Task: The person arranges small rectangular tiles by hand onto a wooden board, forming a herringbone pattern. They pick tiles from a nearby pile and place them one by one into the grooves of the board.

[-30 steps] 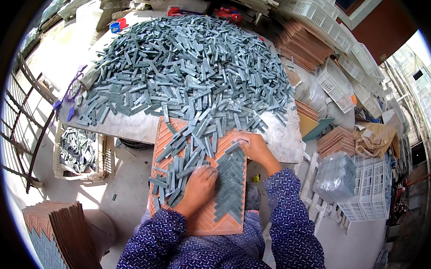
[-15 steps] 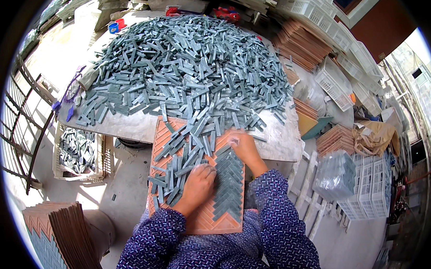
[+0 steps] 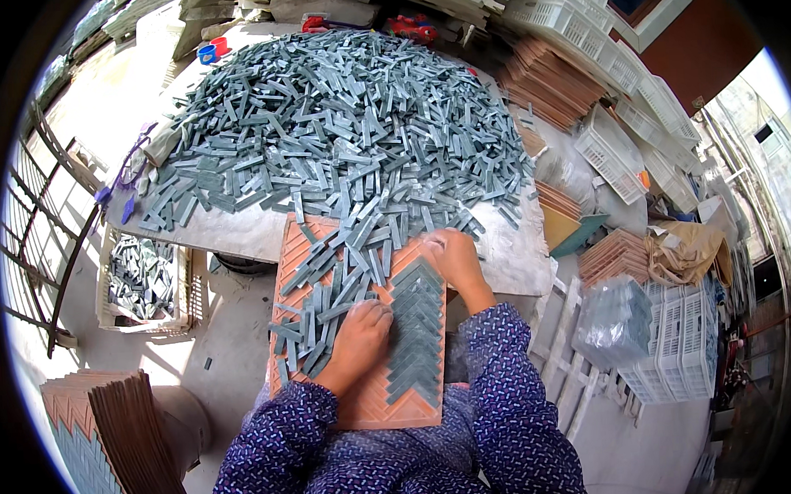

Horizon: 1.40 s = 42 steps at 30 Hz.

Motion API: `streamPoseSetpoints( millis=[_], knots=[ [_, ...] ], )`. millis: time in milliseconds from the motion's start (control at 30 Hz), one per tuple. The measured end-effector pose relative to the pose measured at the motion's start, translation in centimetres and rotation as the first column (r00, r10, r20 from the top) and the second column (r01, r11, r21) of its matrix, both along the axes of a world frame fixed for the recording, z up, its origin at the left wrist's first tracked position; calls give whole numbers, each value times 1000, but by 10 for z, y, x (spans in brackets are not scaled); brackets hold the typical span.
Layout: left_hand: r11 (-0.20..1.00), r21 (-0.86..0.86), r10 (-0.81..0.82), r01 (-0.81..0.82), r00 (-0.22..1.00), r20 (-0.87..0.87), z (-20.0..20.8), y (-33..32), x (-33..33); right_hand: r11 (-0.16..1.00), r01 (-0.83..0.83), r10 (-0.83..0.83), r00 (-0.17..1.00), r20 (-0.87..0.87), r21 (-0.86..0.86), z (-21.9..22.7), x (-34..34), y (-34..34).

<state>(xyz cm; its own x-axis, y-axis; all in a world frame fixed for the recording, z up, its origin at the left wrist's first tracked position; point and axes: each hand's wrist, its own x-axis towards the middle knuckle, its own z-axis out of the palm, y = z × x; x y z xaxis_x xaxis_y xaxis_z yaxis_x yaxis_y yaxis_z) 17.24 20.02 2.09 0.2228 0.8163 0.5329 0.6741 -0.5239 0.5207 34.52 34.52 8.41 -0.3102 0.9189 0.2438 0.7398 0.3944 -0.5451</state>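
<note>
Orange grooved tray slopes from the near side up to the near edge of the table. Its right half carries a block of grey-green strips seated in a herringbone pattern; bare grooves show at its near end and along its far left part. Loose strips lie jumbled over the tray's left half, running up to the large heap on the table.

Left hand: mid-tray, between loose strips and seated block, fingers curled under; cannot tell whether they grip a strip. Right hand: at the tray's far right corner, just beyond the block, thumb and fingertips drawn together; contents between them cannot be made out.

Surroundings: light crate of strips on the floor, left; stacked orange trays, near left; white crates, right.
</note>
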Motion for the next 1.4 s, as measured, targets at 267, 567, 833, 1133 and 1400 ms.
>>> streamPoseSetpoints(
  millis=[267, 567, 833, 1133, 1400],
  knots=[
    [1000, -9, -1, 1, 1000, -1, 5, 0, 1, 984, -160, 173, 958, 230, -78, -10, -7, -9],
    [1000, -4, -11, 11, 1000, 0, 5, -2, 2, 907, -420, 417, 895, 160, -17, -16, -4, -9],
    [1000, 4, 17, -17, 1000, -12, -5, 1, 2, 960, -279, 280, 959, 46, -24, -16, -15, -17],
    [1000, -12, 6, -6, 1000, -16, -4, -1, 1, 969, 155, -136, 985, 107, -191, -49, -48, -5],
    [999, -36, 1, -1, 1000, -8, 0, -3, 1, 886, -8, -274, 798, -537, -464, -7, -1, 2]
  ],
)
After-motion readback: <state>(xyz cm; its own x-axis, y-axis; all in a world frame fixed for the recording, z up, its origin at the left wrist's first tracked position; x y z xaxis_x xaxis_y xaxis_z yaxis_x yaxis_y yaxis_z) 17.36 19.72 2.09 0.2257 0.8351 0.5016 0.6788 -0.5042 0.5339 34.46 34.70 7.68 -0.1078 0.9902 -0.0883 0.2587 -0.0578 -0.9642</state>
